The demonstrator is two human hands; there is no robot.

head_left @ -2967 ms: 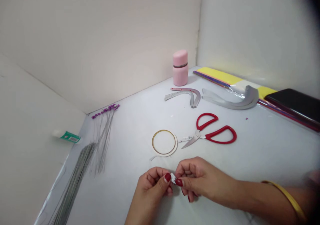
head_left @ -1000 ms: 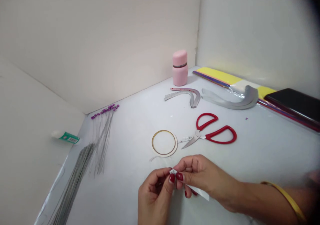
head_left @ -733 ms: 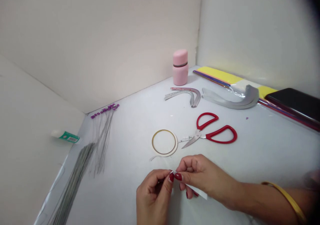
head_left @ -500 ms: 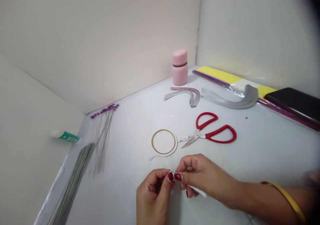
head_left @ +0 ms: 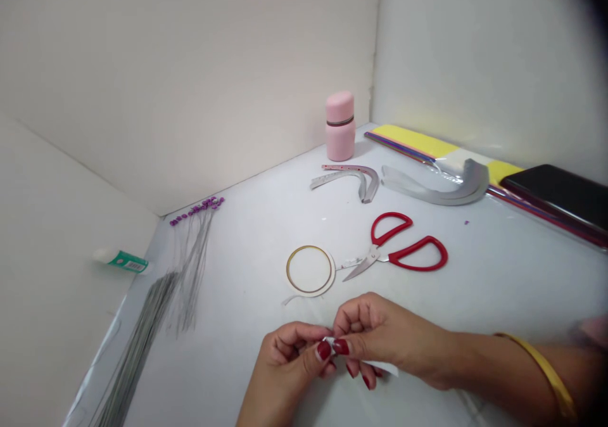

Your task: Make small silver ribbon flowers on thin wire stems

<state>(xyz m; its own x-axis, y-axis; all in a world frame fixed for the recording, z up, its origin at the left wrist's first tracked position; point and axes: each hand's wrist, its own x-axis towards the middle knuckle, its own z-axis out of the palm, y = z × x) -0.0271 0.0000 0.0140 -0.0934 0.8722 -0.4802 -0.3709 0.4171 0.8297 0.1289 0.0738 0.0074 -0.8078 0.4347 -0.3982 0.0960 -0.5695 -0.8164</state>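
Left hand (head_left: 287, 358) and right hand (head_left: 380, 337) both pinch a small white paper strip (head_left: 387, 369), likely light, flimsy, best gripped at its ends.

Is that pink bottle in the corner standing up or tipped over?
Upright: the pink bottle stands on its base, cap on top.

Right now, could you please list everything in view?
bottle: one, pink, back corner.
scissors: one, red-handled, centre.
tape ring: one, cream, beside scissors.
curved strips: two bundles, grey, behind scissors.
paper sheets: stack, yellow-topped, back right.
phone: one, black, far right.
wires: many, grey, left edge.
glue stick: one, white-green, far left.
paper strip: one, white, pinched at bottom centre.
left hand: one, red nails, holding strip.
right hand: one, yellow bangle, holding strip.
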